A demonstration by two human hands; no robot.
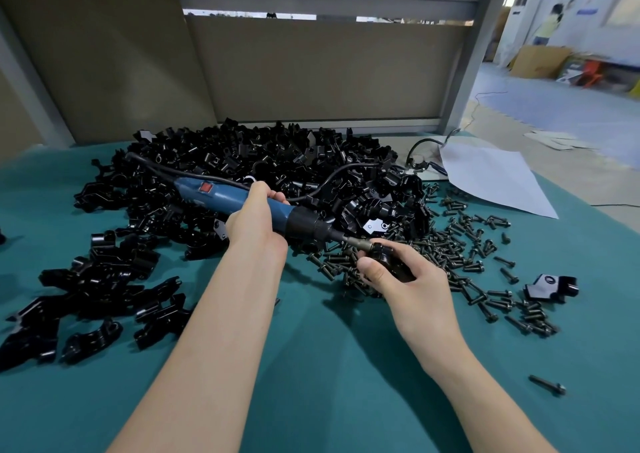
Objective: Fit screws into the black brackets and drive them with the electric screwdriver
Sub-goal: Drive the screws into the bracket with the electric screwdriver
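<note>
My left hand (254, 225) grips the blue electric screwdriver (221, 194) around its body, with the tool lying nearly level and its tip pointing right. The metal bit (356, 243) meets a black bracket (391, 262) that my right hand (408, 283) holds above the green table. The screw under the bit is hidden by the bracket and my fingers. A big heap of black brackets (277, 165) lies behind the tool. Loose dark screws (460, 255) are scattered to the right of my right hand.
More black brackets (104, 279) lie in a spread at the left. A single bracket (550, 288) sits at the far right, and one lone screw (547, 383) lies near the front right. White paper (491, 175) and the tool's cable (346, 172) lie at the back right. Grey panels stand behind.
</note>
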